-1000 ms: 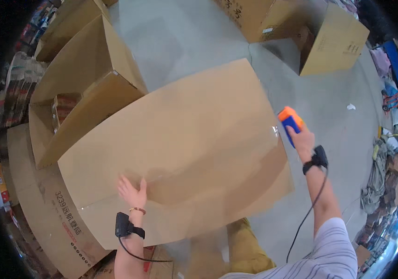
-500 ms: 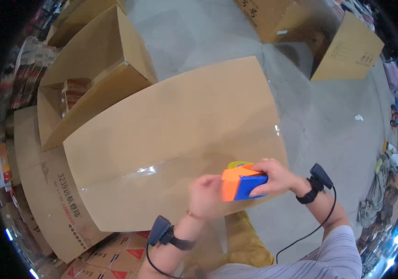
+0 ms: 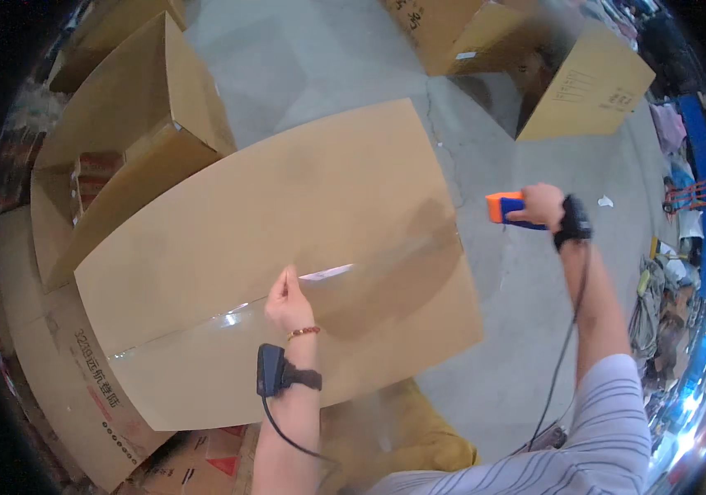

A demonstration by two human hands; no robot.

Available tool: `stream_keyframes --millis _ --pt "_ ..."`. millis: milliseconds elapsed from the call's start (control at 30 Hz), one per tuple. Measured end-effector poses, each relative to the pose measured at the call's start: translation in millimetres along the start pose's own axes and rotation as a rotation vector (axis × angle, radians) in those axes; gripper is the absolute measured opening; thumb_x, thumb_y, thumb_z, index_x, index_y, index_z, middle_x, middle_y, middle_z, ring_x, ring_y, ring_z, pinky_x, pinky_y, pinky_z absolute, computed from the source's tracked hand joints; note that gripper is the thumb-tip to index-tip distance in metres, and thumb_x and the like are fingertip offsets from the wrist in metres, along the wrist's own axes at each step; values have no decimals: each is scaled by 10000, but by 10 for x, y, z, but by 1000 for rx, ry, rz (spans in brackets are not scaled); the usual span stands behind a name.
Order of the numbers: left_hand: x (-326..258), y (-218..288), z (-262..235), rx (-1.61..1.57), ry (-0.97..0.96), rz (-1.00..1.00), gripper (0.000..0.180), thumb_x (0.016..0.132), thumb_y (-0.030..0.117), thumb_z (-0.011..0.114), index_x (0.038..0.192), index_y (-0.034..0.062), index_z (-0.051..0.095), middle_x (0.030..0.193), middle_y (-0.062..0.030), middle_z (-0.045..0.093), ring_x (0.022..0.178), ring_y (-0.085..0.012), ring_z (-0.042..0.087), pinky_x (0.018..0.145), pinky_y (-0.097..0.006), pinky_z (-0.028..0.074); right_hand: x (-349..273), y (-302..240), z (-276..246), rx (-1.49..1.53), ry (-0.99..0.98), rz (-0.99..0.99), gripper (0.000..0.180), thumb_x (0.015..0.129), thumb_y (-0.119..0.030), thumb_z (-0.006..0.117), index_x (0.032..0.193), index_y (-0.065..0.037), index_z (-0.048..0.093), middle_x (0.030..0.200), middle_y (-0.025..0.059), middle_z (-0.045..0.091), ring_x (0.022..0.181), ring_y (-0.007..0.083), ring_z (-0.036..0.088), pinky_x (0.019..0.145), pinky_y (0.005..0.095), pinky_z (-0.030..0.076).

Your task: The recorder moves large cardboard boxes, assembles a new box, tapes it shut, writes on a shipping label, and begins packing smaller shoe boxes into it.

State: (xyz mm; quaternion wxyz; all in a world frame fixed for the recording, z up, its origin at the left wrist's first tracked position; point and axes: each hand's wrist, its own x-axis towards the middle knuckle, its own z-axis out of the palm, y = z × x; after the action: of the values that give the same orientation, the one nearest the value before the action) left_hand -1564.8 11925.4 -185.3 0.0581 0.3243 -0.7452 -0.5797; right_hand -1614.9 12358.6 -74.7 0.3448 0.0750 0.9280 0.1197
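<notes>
A large closed cardboard box lies before me, a seam running across its top with shiny clear tape along part of it. My left hand is over the middle of the seam, thumb and fingers pinched together; what is between the fingertips is too small to make out. Beside those fingertips a glossy strip catches the light. Out past the box's right edge, my right hand grips an orange and blue tape dispenser, its rear covered by my fingers.
An open cardboard box with a smaller package inside stands at the left. Another open box is at the far right on the grey floor. A printed flat carton lies at the near left; a red hand truck stands far right.
My right hand has swung up and to the right with the tape dispenser, past the box's edge. My left hand has moved left and up to the seam, away from the dispenser.
</notes>
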Motion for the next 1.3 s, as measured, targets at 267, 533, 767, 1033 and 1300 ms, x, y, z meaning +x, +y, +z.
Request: stream_keyframes --millis 267,533,767,1033,1300 --pt "-155 15 434 820 301 170 322 640 334 716 913 172 657 1336 -127 239 1174 -331 271 921 -451 268 887 -820 1022 187 -25 -71 199 709 -225 557 768 -57 645 796 161 624 743 314 613 645 384 495" --pt "674 -77 -450 777 670 -66 759 722 369 629 1340 235 209 1354 -171 149 1204 -382 231 941 -505 247 576 -898 992 431 177 344 462 741 -438 530 903 -12 605 827 215 605 808 366 580 694 420 464" --pt "1712 -595 -3395 972 594 132 616 772 359 562 1256 38 355 1267 -233 321 1178 -356 323 955 -418 307 613 -924 1107 818 430 307 437 779 -383 548 1034 -29 516 880 178 598 833 323 577 702 385 439" --pt "2557 -1339 -5439 1055 389 -142 640 830 494 399 1125 -70 465 1128 -277 470 1088 -387 423 930 -408 330 1322 -315 2121 972 461 162 307 801 -205 542 1039 -12 515 924 92 591 824 161 548 726 292 427" --pt "2666 -1183 -5372 1044 527 -505 697 856 553 190 1067 -17 531 975 -274 549 925 -443 515 826 -467 395 710 -702 1636 1238 340 288 316 786 -112 537 1084 -20 486 970 68 574 857 162 537 741 278 425"
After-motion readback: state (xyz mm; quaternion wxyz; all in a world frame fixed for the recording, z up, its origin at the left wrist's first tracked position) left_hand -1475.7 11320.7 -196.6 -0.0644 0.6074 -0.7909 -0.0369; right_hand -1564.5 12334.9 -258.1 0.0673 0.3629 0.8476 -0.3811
